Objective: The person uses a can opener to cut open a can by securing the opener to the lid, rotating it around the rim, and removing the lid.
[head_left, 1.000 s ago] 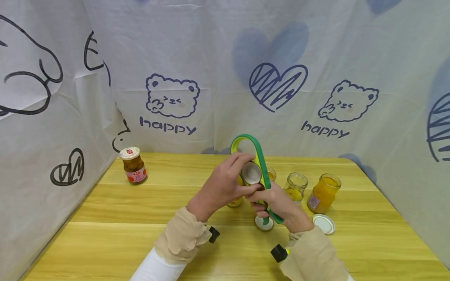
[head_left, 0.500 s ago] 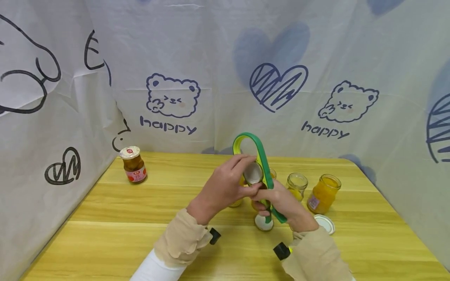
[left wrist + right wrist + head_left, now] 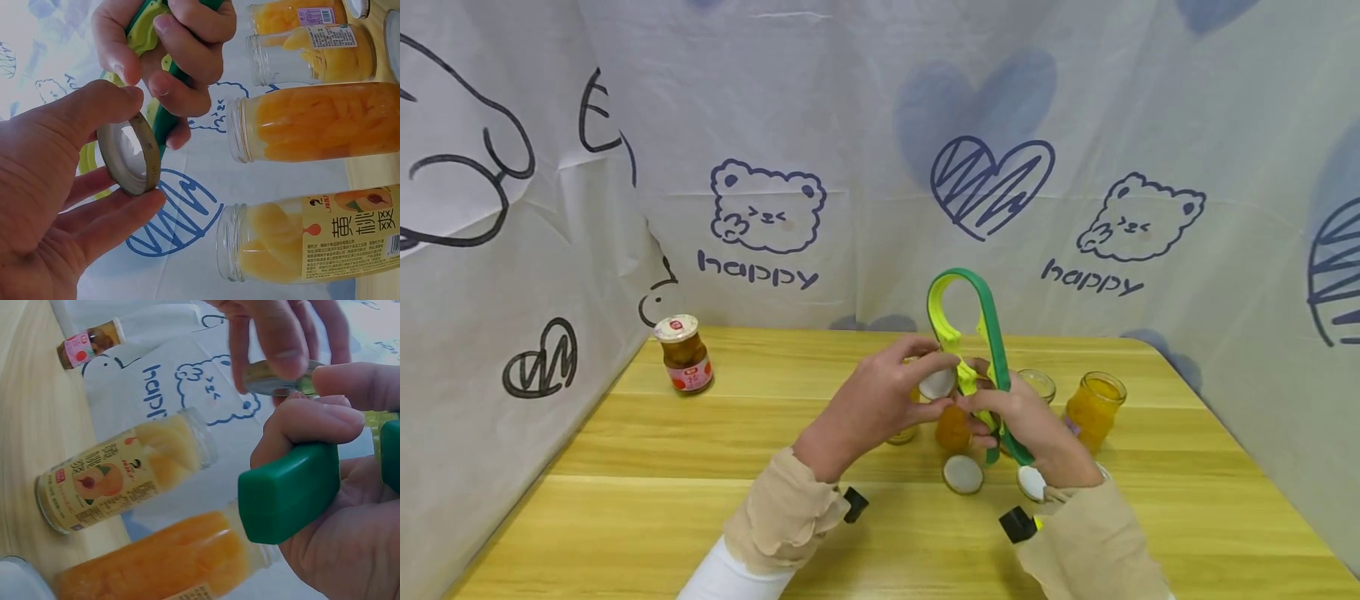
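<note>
My left hand pinches a round metal jar lid by its rim, thumb on one side and fingers on the other. My right hand grips a green and yellow jar opener, its loop standing up above the fingers. In the left wrist view, the opener is beside the lid, partly behind both hands. Below the hands stand lidless glass jars: one of yellow peaches with a yellow label, and one of orange fruit. The right hand partly hides another open jar in the head view.
A capped jar with a pink label stands at the table's far left. An open orange jar is at the right. One loose lid lies in front of the jars, and another white lid lies near the right wrist. A printed cloth hangs behind.
My right hand and the jar opener have moved right and slightly up, away from the lid. The lid stays in my left hand, turned a little.
</note>
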`<state>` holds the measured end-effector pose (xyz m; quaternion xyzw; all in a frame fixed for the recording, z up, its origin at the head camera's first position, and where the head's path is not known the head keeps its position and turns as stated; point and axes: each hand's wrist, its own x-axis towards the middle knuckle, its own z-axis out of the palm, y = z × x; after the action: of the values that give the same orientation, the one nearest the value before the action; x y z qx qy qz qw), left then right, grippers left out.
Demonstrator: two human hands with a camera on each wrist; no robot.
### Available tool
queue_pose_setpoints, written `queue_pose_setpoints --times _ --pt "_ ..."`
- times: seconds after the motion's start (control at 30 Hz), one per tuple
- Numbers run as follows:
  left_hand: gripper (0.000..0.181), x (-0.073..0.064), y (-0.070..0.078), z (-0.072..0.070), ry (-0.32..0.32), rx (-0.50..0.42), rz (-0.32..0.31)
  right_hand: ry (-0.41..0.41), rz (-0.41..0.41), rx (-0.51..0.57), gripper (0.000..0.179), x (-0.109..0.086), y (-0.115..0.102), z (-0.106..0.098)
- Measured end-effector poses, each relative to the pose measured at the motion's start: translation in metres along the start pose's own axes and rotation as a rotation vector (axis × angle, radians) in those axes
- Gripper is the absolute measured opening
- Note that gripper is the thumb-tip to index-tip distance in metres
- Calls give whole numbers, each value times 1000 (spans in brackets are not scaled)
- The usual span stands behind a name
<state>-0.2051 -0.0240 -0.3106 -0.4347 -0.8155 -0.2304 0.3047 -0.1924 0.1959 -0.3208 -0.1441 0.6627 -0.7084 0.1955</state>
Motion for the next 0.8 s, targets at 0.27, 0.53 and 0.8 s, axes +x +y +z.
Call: queue_pose_setpoints --times 0.27,0.53,0.8 --pt "40 -1 2 -4 -269 -1 -46 48 -1 12 34 -6 -8 -7" --pt "35 -1 8 7 -595 -25 -18 50 -24 41 35 -9 -11 -12" --pt "32 -3 6 19 -816 -109 -130 42 -45 31 32 -12 -13 -13"
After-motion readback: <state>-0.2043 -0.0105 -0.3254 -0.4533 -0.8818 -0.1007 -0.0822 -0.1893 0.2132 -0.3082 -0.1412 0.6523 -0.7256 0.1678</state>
